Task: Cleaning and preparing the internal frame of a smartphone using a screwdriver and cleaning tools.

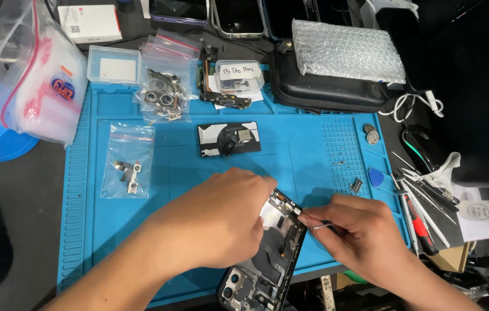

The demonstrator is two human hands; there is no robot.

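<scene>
Head view: left hand [221,222] lies flat w/ fingers pressed together on opened black smartphone w/ exposed internals [267,253], at near edge of blue silicone repair mat [307,155]. Right hand [359,236] fingers pinch thin metal tweezers [320,227], tip just beside phone's top corner, betw. both hands' fingertips.

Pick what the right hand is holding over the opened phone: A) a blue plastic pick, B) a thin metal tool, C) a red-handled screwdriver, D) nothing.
B: the right hand pinches a thin metal tool whose tip points at the top edge of the opened phone, which the left hand steadies.
</scene>
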